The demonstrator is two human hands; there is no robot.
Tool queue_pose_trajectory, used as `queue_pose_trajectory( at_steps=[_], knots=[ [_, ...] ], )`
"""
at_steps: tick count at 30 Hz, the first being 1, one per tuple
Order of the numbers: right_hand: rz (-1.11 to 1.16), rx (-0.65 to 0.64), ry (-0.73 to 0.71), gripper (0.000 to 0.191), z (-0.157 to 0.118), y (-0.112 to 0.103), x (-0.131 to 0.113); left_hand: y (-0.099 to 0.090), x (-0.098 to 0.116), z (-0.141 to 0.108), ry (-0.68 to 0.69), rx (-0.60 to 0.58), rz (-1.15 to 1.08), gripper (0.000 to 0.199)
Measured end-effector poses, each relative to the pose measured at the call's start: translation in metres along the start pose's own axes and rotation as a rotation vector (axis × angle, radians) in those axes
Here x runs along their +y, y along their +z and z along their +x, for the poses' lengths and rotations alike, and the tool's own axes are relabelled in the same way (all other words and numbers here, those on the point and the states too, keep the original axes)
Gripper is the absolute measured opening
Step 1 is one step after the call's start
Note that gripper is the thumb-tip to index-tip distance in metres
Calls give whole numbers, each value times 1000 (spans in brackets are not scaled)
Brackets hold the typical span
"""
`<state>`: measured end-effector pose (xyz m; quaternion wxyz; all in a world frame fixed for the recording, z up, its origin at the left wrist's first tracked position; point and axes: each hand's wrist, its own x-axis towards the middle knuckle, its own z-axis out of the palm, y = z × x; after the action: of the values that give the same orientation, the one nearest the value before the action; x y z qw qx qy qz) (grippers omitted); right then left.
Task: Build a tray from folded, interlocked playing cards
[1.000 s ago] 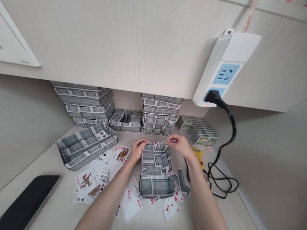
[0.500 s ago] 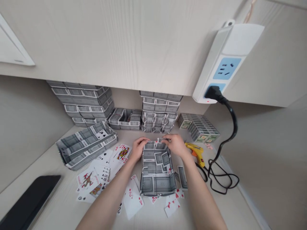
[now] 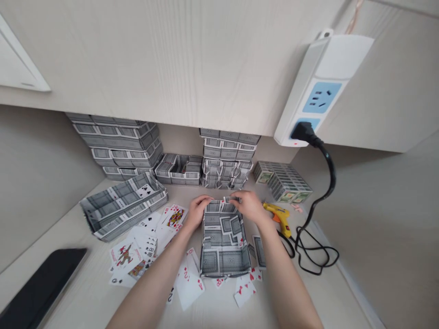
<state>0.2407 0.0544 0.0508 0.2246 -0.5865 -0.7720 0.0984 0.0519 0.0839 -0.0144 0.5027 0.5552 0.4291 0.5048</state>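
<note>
An open-topped box built from grey-backed playing cards (image 3: pixel 226 261) stands on the desk between my forearms. My left hand (image 3: pixel 196 211) is closed at its far left corner, fingertips pinching the rim. At the far right edge, my right hand (image 3: pixel 252 208) pinches a small piece of card (image 3: pixel 231 199) against the far wall; the fingers partly cover it. Several loose cards (image 3: pixel 232 225) lie inside the box, backs mostly up. A yellow glue gun (image 3: pixel 283 218) rests on the desk just right of my right hand.
Loose face-up cards (image 3: pixel 125 256) spread to the left. Behind them lies a longer card box (image 3: pixel 126 205). Card-built stacks (image 3: pixel 120 141) line the back under the cabinet panel. A power strip (image 3: pixel 324 87) with a black cord (image 3: pixel 331 173) hangs at right. A black flat device (image 3: pixel 44 283) lies front left.
The view has shifted very slightly. Both hands stay at the box's far edge, with hardly any visible movement of the fingers.
</note>
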Motion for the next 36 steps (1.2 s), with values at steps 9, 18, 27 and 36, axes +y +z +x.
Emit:
queue_pose_trajectory(
  at_steps=[9,18,27,36],
  knots=[
    [81,-5,-71,16,1,5,-2,0,4,0,17,-104,-39,26],
    [201,-18,-96,24,-2,-7,1,1,6,-1,6,-110,-18,27],
    [191,84,-28,18,1,-1,5,5,14,-5,28,-107,6,29],
    [175,115,-3,18,1,0,3,6,14,-6,29,-118,-6,29]
  ],
)
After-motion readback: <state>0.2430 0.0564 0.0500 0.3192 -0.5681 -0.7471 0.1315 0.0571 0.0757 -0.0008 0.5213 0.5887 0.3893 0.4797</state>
